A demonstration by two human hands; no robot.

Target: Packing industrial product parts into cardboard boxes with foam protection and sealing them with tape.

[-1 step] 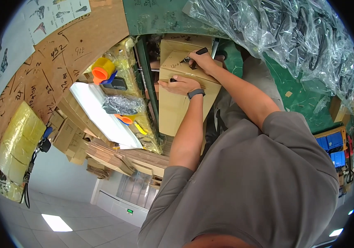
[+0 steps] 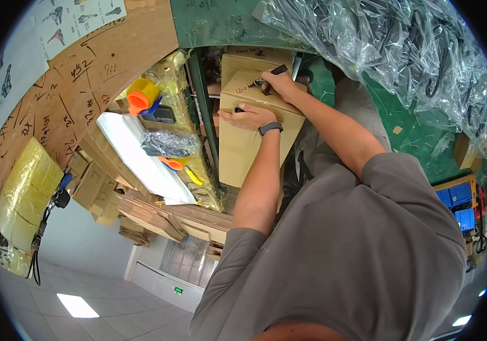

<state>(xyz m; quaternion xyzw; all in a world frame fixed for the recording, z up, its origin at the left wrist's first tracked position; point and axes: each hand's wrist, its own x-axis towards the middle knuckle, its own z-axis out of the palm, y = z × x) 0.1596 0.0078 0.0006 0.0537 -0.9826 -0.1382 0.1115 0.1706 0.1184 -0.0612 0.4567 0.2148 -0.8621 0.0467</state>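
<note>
A grey-sleeved torso (image 2: 357, 261) fills the lower right of the head view, and both bare forearms are stretched away from it toward a brown cardboard box (image 2: 243, 148). The box is stood against a green post (image 2: 203, 108), with its top face near the upper middle of the view.

The left hand (image 2: 249, 117) is laid flat on the near part of the box's top, fingers together and pressed down on the cardboard; a dark wristband (image 2: 270, 128) is worn just behind it. Whether something slim is pinched under its fingertips cannot be told.

Slightly farther on, the right hand (image 2: 280, 85) is curled shut around a black marker (image 2: 269, 74), whose tip is set on the far part of the box's top, beside some handwriting. A second cardboard box (image 2: 249, 59) is seen just beyond, touching the first.

To the left of the post, a white sheet (image 2: 141, 153), a crumpled dark plastic bag (image 2: 166, 144) and a yellow and orange tape roll (image 2: 141, 95) are seen among yellow film wrapping. Flattened cardboard (image 2: 147, 213) is stacked below them. Farther off, a brown board (image 2: 84, 85) scrawled with writing is seen at upper left, and clear plastic bags of dark parts (image 2: 402, 51) are heaped at upper right over a green surface (image 2: 419, 136).
</note>
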